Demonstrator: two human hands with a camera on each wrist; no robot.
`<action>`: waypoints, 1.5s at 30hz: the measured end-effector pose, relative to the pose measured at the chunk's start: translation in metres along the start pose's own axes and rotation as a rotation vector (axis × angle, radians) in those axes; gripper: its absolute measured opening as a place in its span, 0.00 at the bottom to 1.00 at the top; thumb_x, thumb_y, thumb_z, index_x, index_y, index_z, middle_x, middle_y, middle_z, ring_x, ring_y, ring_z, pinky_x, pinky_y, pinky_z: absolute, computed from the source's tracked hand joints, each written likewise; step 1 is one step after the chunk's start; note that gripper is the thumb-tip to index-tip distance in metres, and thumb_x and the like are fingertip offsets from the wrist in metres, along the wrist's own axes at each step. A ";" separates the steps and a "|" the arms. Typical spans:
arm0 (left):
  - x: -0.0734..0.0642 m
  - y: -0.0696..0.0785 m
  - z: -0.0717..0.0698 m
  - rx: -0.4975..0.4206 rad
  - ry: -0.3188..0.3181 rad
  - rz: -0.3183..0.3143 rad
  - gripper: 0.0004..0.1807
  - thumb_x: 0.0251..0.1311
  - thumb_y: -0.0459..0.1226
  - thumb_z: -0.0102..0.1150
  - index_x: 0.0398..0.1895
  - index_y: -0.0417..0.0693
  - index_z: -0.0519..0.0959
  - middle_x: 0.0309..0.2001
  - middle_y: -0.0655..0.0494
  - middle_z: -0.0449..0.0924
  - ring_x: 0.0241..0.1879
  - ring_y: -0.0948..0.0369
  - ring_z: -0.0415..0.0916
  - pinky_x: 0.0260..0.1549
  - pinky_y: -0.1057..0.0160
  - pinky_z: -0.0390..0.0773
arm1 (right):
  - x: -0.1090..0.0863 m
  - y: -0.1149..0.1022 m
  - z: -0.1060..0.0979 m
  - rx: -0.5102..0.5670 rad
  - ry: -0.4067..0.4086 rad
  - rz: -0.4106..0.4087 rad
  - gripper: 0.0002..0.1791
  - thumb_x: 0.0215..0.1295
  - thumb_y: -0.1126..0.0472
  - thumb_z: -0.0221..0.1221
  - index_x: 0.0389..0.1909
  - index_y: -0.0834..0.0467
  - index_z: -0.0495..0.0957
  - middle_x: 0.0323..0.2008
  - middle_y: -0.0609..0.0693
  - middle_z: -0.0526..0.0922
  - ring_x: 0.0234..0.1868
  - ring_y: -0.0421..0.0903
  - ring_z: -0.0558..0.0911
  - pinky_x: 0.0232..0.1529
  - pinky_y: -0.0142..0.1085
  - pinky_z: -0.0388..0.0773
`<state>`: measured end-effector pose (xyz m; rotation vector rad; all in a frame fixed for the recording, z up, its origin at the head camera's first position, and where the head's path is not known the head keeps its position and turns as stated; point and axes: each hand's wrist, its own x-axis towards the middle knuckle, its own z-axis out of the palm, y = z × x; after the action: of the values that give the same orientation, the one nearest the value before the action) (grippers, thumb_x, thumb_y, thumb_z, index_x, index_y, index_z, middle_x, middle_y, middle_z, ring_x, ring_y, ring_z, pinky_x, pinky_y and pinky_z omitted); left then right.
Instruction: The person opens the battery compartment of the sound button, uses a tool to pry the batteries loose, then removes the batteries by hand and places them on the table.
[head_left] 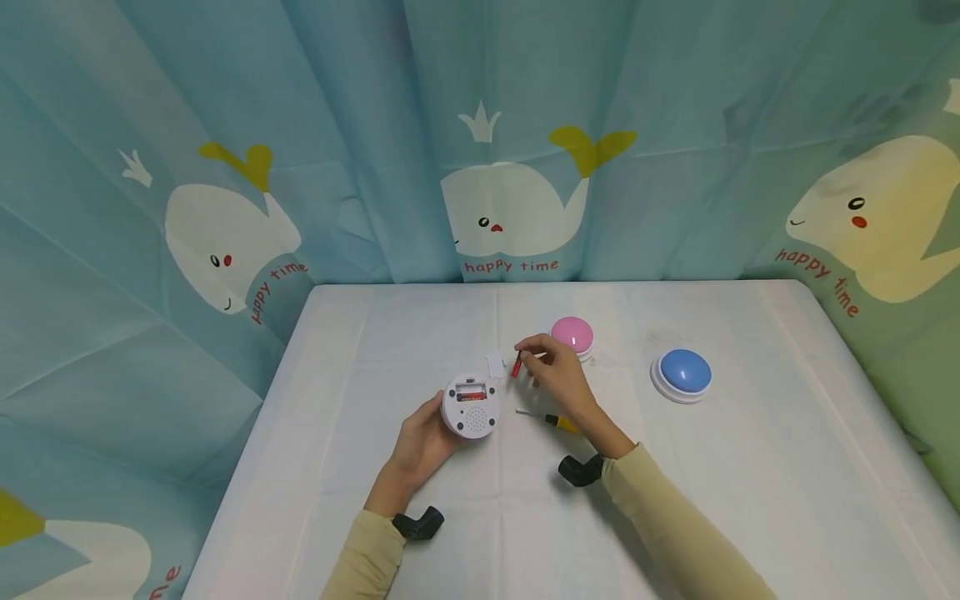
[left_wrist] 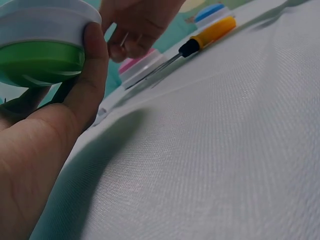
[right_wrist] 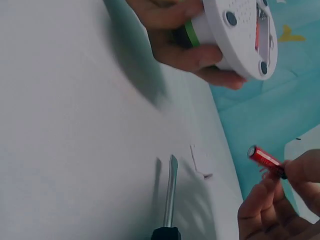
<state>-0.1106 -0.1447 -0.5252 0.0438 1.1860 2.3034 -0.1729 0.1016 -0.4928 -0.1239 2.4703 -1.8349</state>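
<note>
My left hand [head_left: 423, 437] grips a round white button device [head_left: 474, 421] bottom up, its green dome [left_wrist: 42, 62] facing down. The underside shows an uncovered battery compartment with one red battery [head_left: 472, 397] lying in it. Right of the device, my right hand [head_left: 558, 375] pinches another red battery [right_wrist: 266, 159] between thumb and fingertips, raised above the table. A small white battery cover [head_left: 496, 364] lies on the cloth between the device and the right hand. Below the right hand is a screwdriver [head_left: 551, 418] with a yellow and black handle.
A pink button [head_left: 572, 333] stands just behind my right hand, and a blue button [head_left: 686, 372] farther right. White cloth covers the table [head_left: 360, 333]. A curtain with whales [head_left: 517, 208] hangs along the table's back edge.
</note>
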 end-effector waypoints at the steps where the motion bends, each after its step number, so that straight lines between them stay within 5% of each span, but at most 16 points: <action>1: 0.000 0.000 0.000 -0.001 -0.003 0.000 0.35 0.83 0.50 0.32 0.85 0.49 0.42 0.85 0.46 0.42 0.84 0.47 0.43 0.77 0.49 0.60 | 0.002 0.000 0.001 -0.010 0.007 0.005 0.13 0.77 0.62 0.57 0.54 0.64 0.82 0.50 0.58 0.85 0.37 0.53 0.80 0.33 0.34 0.81; 9: 0.000 0.001 0.000 -0.001 0.007 -0.004 0.36 0.82 0.49 0.33 0.85 0.46 0.41 0.85 0.44 0.42 0.85 0.45 0.40 0.81 0.40 0.47 | 0.017 0.001 0.006 -0.057 0.011 0.070 0.11 0.76 0.64 0.57 0.51 0.62 0.84 0.47 0.61 0.85 0.34 0.50 0.81 0.32 0.31 0.79; 19: -0.001 0.000 0.000 0.007 -0.011 -0.008 0.36 0.82 0.50 0.32 0.85 0.47 0.41 0.85 0.44 0.41 0.85 0.45 0.39 0.81 0.38 0.45 | 0.026 0.008 0.013 -0.168 -0.016 0.118 0.11 0.76 0.63 0.57 0.51 0.60 0.84 0.47 0.60 0.84 0.30 0.46 0.78 0.32 0.31 0.77; 31: -0.002 -0.001 -0.002 -0.016 0.007 -0.013 0.37 0.82 0.50 0.33 0.85 0.46 0.39 0.85 0.42 0.39 0.85 0.44 0.38 0.81 0.37 0.43 | 0.034 0.013 0.020 -0.358 -0.002 0.043 0.10 0.74 0.62 0.60 0.48 0.59 0.87 0.42 0.58 0.87 0.35 0.47 0.78 0.33 0.32 0.73; 45: 0.001 -0.001 -0.002 -0.013 -0.018 -0.018 0.37 0.82 0.50 0.32 0.86 0.48 0.38 0.85 0.44 0.39 0.85 0.45 0.38 0.81 0.38 0.43 | 0.036 0.014 0.023 -0.448 0.003 -0.020 0.09 0.74 0.62 0.61 0.46 0.60 0.86 0.35 0.54 0.86 0.32 0.47 0.77 0.32 0.33 0.73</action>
<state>-0.1118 -0.1452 -0.5278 0.0492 1.1574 2.2906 -0.2072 0.0797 -0.5126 -0.1651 2.8448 -1.2537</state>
